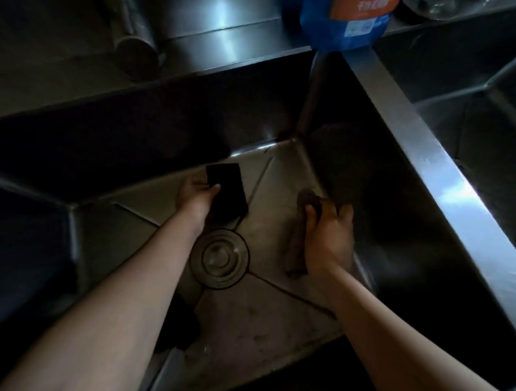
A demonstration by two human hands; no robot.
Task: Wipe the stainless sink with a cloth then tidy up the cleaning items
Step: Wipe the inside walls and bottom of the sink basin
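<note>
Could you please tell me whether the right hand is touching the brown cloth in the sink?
Touching. The head view shows the right hand gripping the brown cloth, with fingers curled over its upper end, down on the sink floor.

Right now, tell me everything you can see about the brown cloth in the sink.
The cloth is brown, dull and soft-looking, bunched into a long roll. It lies on the sink floor, right of the round drain, running toward the far corner. The right hand grips its far end, fingers curled round it. Dim light hides its weave.
</note>
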